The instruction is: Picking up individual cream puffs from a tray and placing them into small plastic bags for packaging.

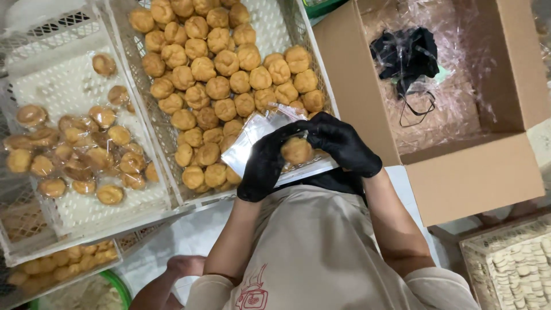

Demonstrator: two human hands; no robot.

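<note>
White plastic crates (166, 143) of round golden cookies (218, 69) fill the view beside an open cardboard box (470, 172). Black-gloved left hand (264, 163) clasps a slippery stack of clear bags (252, 138); right hand (341, 143) pinches one crumbly-looking cookie (297, 150), probably best held lightly by its sides.

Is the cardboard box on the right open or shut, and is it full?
Open: the cardboard box has its flaps spread. Not full: only a crinkled clear plastic liner and a black bundle show inside.
</note>
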